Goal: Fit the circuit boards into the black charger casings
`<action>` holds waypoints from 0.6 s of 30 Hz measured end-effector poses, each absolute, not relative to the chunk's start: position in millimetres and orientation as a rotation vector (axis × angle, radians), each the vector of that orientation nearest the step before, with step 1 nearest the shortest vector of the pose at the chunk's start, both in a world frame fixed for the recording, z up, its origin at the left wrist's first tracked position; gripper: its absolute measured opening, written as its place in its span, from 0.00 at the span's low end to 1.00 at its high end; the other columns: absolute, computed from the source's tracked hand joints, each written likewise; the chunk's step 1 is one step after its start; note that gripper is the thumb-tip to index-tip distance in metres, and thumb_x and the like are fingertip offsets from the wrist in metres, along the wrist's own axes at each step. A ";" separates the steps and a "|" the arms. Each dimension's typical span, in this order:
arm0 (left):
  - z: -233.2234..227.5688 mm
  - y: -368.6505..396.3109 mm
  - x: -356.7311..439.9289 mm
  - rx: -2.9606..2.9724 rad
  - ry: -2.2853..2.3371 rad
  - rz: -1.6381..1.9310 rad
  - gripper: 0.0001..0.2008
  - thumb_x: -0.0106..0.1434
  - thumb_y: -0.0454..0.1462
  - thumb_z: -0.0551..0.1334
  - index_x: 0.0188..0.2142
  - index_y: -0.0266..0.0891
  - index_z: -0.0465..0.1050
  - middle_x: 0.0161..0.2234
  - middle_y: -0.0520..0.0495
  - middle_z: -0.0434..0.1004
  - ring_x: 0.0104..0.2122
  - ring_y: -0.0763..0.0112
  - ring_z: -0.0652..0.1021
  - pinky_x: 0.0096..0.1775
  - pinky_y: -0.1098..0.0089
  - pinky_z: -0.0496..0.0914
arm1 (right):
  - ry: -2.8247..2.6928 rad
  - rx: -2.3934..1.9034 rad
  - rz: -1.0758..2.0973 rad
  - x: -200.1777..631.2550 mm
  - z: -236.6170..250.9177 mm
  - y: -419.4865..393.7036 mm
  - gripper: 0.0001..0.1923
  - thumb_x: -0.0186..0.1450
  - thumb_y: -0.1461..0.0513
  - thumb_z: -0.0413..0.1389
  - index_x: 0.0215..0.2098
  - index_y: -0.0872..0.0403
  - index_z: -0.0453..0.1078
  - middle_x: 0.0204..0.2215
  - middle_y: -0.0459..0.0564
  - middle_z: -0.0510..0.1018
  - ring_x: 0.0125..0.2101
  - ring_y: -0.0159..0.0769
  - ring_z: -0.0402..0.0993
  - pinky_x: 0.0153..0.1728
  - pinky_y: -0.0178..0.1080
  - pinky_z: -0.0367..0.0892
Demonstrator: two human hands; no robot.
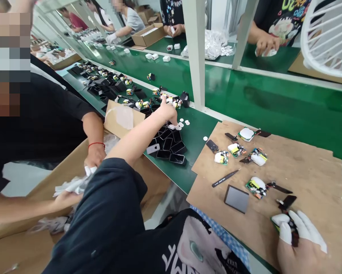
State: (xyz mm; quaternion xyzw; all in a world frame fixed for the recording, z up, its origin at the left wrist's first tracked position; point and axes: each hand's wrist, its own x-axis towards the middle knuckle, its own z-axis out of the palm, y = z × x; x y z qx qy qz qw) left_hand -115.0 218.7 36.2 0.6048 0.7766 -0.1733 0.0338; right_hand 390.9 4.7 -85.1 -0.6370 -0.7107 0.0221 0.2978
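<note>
My left hand (168,112) reaches across the green bench. Its visible fingers are spread, one bent down by several small white discs (187,122) beside a pile of black plastic cases (167,144); some fingertips are hidden. White covers sheathe the fingers of my right hand (300,238), which is closed around a small circuit board (276,220) with a black piece (287,202) attached. The board rests low on the brown cardboard (316,171). Nearby are another circuit board (256,186), a black pair of tweezers (225,178) and a grey rectangular block (236,198).
More circuit boards (246,134) lie farther up the cardboard. A white post (198,57) rises behind the bench, and a white fan (329,36) is at upper right. At left, a co-worker's hands (96,156) handle plastic bags over a cardboard box (42,194). Other people work opposite.
</note>
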 end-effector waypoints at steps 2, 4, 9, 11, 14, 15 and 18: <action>33.8 216.9 -109.8 1.858 2.344 -0.742 0.23 0.50 0.49 0.71 0.39 0.34 0.81 0.46 0.37 0.79 0.58 0.40 0.65 0.60 0.32 0.33 | -1.883 -1.676 0.068 393.2 -88.1 5.7 0.22 0.68 0.54 0.50 0.50 0.61 0.74 0.50 0.67 0.77 0.53 0.62 0.73 0.55 0.61 0.64; 32.1 213.9 -104.7 1.820 2.314 -0.923 0.23 0.48 0.49 0.71 0.40 0.36 0.81 0.46 0.36 0.78 0.59 0.39 0.64 0.61 0.35 0.36 | -1.857 -1.664 0.078 395.4 -91.6 6.5 0.21 0.67 0.54 0.51 0.49 0.60 0.74 0.49 0.66 0.77 0.53 0.61 0.73 0.56 0.61 0.64; 43.0 211.9 -103.2 1.822 2.275 -0.983 0.27 0.48 0.55 0.68 0.37 0.35 0.81 0.43 0.33 0.78 0.56 0.37 0.66 0.62 0.40 0.43 | -1.822 -1.678 0.127 398.7 -97.9 6.4 0.21 0.66 0.54 0.52 0.50 0.58 0.74 0.50 0.63 0.78 0.54 0.61 0.73 0.56 0.61 0.64; 60.7 210.6 -109.4 1.857 2.296 -0.863 0.30 0.48 0.59 0.66 0.35 0.33 0.81 0.42 0.32 0.77 0.55 0.35 0.68 0.60 0.37 0.48 | -1.813 -1.684 0.155 398.6 -98.8 5.6 0.23 0.66 0.53 0.51 0.51 0.58 0.74 0.51 0.64 0.77 0.54 0.62 0.72 0.56 0.63 0.64; 99.8 201.6 -120.6 1.935 2.097 -0.412 0.39 0.45 0.67 0.62 0.32 0.30 0.78 0.37 0.38 0.75 0.49 0.40 0.73 0.55 0.38 0.58 | -1.772 -1.669 0.179 397.7 -100.0 4.9 0.24 0.66 0.51 0.51 0.50 0.58 0.75 0.50 0.64 0.77 0.54 0.64 0.72 0.55 0.65 0.63; 113.3 196.3 -122.6 1.978 1.934 -0.234 0.43 0.45 0.70 0.59 0.34 0.28 0.77 0.37 0.41 0.75 0.47 0.46 0.75 0.54 0.40 0.62 | -1.762 -1.665 0.182 397.5 -100.6 4.9 0.24 0.66 0.51 0.51 0.50 0.58 0.75 0.49 0.64 0.78 0.54 0.64 0.72 0.55 0.65 0.63; 143.7 176.5 -116.7 2.084 1.573 0.042 0.55 0.39 0.76 0.50 0.40 0.26 0.73 0.39 0.44 0.75 0.42 0.61 0.76 0.49 0.49 0.70 | -1.768 -1.651 0.185 397.3 -102.4 5.7 0.24 0.66 0.49 0.50 0.49 0.58 0.75 0.49 0.64 0.78 0.54 0.64 0.73 0.55 0.65 0.64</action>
